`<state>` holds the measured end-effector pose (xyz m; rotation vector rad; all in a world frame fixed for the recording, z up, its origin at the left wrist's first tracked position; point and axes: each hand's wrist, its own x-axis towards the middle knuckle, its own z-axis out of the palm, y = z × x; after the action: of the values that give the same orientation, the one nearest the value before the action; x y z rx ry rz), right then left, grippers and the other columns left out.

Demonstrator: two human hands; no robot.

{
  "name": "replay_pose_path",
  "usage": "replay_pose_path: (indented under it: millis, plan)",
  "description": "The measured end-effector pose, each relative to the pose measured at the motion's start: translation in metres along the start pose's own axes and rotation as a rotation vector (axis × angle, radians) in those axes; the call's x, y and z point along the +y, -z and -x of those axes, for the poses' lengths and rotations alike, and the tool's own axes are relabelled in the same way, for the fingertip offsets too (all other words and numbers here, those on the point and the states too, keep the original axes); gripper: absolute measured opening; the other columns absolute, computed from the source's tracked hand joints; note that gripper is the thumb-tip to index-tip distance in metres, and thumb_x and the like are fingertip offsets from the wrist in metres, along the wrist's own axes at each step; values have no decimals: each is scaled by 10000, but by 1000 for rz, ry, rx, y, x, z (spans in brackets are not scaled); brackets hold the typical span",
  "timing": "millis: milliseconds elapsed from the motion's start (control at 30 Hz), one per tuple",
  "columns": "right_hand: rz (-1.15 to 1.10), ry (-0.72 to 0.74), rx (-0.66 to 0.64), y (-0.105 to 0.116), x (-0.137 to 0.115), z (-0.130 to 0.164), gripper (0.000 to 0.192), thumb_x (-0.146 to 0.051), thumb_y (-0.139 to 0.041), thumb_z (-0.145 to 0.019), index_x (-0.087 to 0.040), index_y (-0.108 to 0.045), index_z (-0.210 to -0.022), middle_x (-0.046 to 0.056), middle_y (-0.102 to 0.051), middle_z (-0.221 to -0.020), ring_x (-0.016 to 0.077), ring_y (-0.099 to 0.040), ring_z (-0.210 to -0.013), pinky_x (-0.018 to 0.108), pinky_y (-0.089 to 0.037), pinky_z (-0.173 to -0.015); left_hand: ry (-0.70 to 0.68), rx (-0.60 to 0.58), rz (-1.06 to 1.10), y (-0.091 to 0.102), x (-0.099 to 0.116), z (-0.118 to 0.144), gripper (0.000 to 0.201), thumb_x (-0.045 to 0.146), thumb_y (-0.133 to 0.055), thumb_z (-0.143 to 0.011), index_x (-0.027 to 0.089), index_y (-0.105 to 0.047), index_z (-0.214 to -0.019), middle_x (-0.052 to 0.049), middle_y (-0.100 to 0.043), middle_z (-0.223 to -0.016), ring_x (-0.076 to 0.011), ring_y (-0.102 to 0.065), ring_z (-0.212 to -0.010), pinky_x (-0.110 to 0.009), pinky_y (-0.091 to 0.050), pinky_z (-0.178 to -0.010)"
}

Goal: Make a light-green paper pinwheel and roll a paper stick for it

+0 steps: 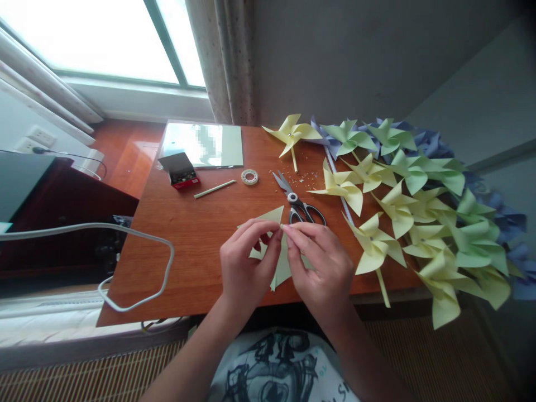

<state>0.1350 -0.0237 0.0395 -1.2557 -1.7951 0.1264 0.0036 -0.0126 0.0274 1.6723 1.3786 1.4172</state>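
My left hand (249, 259) and my right hand (320, 259) meet over the front of the table, fingertips pinched together. What they pinch is tiny and mostly hidden, so I cannot make it out. Beneath them lies a pale green cut sheet of paper (283, 269) with pointed flaps, largely covered by the hands. Just beyond my right hand rest scissors (292, 197), blades parted and handles towards me. A thin pale green rolled paper stick (215, 188) and a roll of tape (249, 177) lie farther off to the left.
Many yellow, green and purple paper pinwheels (374, 240) crowd the table's right side. At the back left are an opened small red box (184, 177) and a clear-wrapped pack of paper (231, 146). Small scraps (307, 180) lie near the scissors. A white cable (171, 262) loops over the left edge.
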Motion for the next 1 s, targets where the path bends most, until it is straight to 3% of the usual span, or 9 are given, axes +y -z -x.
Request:
replay_pose_path:
  millis: [500, 733, 1000]
  plan:
    - [50, 47, -21, -2, 5, -2, 276, -72, -621, -935, -214, -764, -1123, 94, -767, -988, 218, -720, -918, 371, -614, -847, 34, -40, 64, 1, 2, -4, 86, 107, -654, -915, 186, -673, -889, -4, -642, -797, -115, -542, -685, -255, -456, -621]
    - [25, 5, 9, -2, 1, -2, 227, -71, -629, -931, -166, -778, -1074, 111, -770, -954, 220, -723, -887, 364, -613, -811, -49, -24, -13, 0, 1, -4, 117, 64, -644, -893, 177, -672, -902, -9, -652, -801, -109, -560, -690, -236, -468, -625]
    - [34, -15, 19, -5, 2, 0, 256, -75, -627, -934, -204, -771, -1102, 93, -770, -976, 212, -720, -900, 364, -612, -818, -134, 5, -158, -1, 2, -3, 100, 103, -625, -906, 193, -669, -910, -25, -700, -843, -132, -631, -728, -251, -518, -668]
